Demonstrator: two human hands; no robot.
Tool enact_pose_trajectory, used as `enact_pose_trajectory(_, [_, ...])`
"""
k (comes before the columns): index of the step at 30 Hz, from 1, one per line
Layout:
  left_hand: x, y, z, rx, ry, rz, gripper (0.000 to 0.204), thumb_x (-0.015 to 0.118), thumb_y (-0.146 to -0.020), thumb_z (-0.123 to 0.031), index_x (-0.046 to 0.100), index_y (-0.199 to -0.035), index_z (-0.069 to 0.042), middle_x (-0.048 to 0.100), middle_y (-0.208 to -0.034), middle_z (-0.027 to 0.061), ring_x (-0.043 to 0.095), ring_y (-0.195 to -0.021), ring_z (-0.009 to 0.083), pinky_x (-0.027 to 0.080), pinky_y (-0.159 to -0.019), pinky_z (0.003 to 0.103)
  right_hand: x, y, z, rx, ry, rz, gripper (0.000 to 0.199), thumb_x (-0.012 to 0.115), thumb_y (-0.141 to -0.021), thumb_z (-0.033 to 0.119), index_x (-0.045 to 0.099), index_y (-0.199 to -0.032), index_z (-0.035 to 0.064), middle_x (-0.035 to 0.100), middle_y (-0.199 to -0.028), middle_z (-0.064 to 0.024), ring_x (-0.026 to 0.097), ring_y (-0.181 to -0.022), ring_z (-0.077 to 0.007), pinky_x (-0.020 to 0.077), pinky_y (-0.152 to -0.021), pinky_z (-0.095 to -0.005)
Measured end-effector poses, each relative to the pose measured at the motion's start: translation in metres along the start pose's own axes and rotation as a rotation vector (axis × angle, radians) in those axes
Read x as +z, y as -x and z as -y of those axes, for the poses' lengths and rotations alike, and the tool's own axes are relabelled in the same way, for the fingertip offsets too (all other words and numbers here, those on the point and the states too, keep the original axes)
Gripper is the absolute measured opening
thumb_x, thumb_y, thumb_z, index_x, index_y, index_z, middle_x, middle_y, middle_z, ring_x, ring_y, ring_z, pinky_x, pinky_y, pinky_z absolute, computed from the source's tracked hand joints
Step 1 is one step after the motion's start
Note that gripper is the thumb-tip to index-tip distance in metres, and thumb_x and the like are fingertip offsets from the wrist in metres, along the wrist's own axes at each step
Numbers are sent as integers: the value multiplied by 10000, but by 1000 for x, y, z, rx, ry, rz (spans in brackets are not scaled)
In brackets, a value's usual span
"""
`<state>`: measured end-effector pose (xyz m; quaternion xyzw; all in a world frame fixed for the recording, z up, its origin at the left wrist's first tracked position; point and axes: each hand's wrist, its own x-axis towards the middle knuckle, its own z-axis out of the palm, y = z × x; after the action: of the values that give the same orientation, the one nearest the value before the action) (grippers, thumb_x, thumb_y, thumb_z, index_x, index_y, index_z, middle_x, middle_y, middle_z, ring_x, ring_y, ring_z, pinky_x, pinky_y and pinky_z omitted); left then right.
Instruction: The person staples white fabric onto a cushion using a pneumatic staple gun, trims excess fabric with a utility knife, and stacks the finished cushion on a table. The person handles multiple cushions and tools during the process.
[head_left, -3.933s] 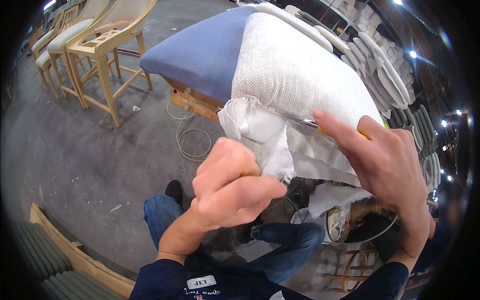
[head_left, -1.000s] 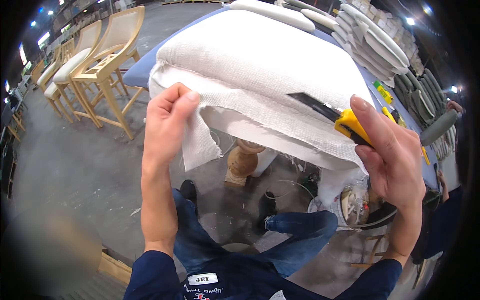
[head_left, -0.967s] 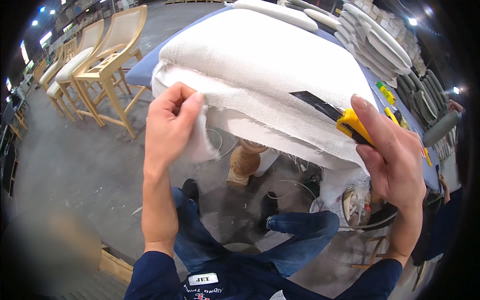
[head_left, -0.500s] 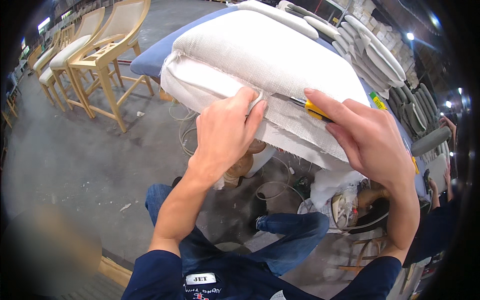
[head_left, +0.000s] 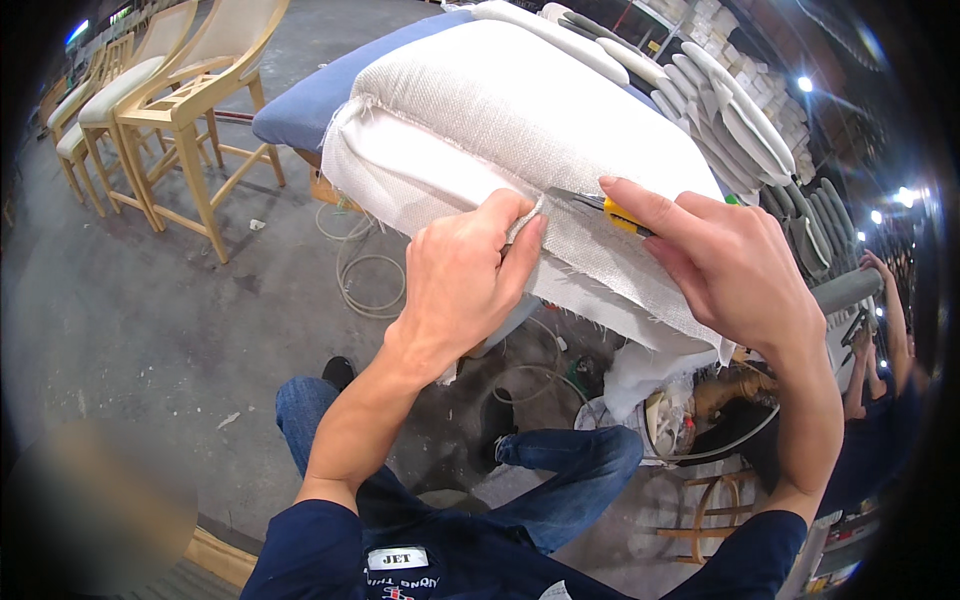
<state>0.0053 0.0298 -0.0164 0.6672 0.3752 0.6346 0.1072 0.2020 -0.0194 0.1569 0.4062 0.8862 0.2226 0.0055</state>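
A white upholstered cushion (head_left: 540, 110) lies before me on a blue padded surface (head_left: 330, 85), its near side showing loose, frayed fabric layers. My left hand (head_left: 465, 265) pinches a fold of the off-white fabric (head_left: 610, 250) between thumb and fingers at the middle of that near side. In my right hand (head_left: 725, 265) is a yellow utility knife (head_left: 622, 216). Its blade points left and lies at the fabric seam, close to my left fingertips. The right palm hides most of the knife's handle.
Wooden chairs (head_left: 185, 120) with pale seats stand at the left. Stacked grey cushion pieces (head_left: 735, 110) fill the far right. A hose (head_left: 365, 285) coils on the floor, and a bin of scraps (head_left: 665, 425) sits below the cushion. Another person's arms (head_left: 890, 310) show at the right edge.
My left hand has shifted slightly right along the seam, still pinching the fabric. The knife stays beside it, its blade close to the fold. The whole view has turned a little.
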Motion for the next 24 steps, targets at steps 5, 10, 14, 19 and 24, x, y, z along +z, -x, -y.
enact_pose_trajectory(5, [-2, -1, 1, 4, -3, 4, 154, 706, -988, -160, 736, -1019, -12, 675, -678, 139, 628, -512, 234, 463, -528, 349, -1, -4, 1, 1, 9, 11, 584, 688, -941, 75, 611, -1495, 244, 623, -768, -93, 628, -675, -307, 490, -627, -439])
enact_pose_trajectory(10, [0, 0, -2, -9, 43, -1, 147, 704, -987, -143, 736, -1023, -4, 671, -675, 144, 628, -523, 226, 460, -533, 344, 0, -6, 1, -2, 51, 30, 567, 690, -949, 95, 616, -1488, 257, 612, -750, -84, 625, -670, -303, 487, -624, -439])
enact_pose_trajectory(14, [1, 2, -3, -47, 86, -6, 145, 704, -985, -129, 739, -1029, 4, 679, -688, 140, 640, -541, 205, 462, -541, 331, -6, -9, 2, -11, 85, 54, 554, 689, -955, 107, 619, -1483, 261, 611, -746, -85, 623, -674, -303, 488, -635, -439])
enact_pose_trajectory(19, [0, 10, -12, -62, 148, 7, 147, 705, -987, -124, 739, -1031, 12, 701, -718, 138, 669, -573, 178, 489, -563, 311, -12, 0, 3, 30, 69, 98, 551, 683, -960, 108, 616, -1485, 262, 611, -746, -88, 621, -680, -304, 485, -640, -441])
enact_pose_trajectory(24, [7, 24, -18, -50, 193, 17, 135, 696, -1004, -111, 727, -1053, 11, 714, -735, 137, 708, -603, 183, 525, -564, 308, -11, 11, 1, 51, 68, 101, 557, 681, -962, 107, 611, -1492, 265, 591, -743, -87, 611, -672, -298, 478, -629, -441])
